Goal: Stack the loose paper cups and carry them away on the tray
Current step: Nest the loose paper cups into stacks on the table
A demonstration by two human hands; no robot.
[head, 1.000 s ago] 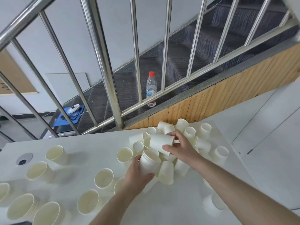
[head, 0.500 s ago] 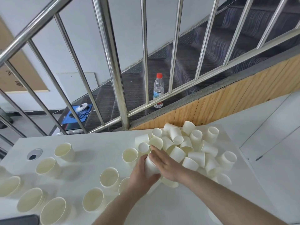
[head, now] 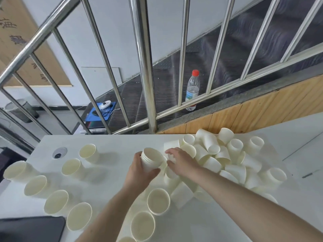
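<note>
**Stack in left hand, loose cups to its right**

Left hand (head: 139,172) grasps a stack of cups (head: 151,159), mouth tilted up. Just beside it, right hand (head: 180,160) reaches into the heap of loose cups (head: 223,159) on the bench (head: 111,142); its grasp cannot be told.

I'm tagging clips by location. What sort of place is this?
Probably an indoor spot beside a staircase, perhaps an office or workshop: a steel stair railing, dark steps behind it, and a white table covered in paper cups.
</note>
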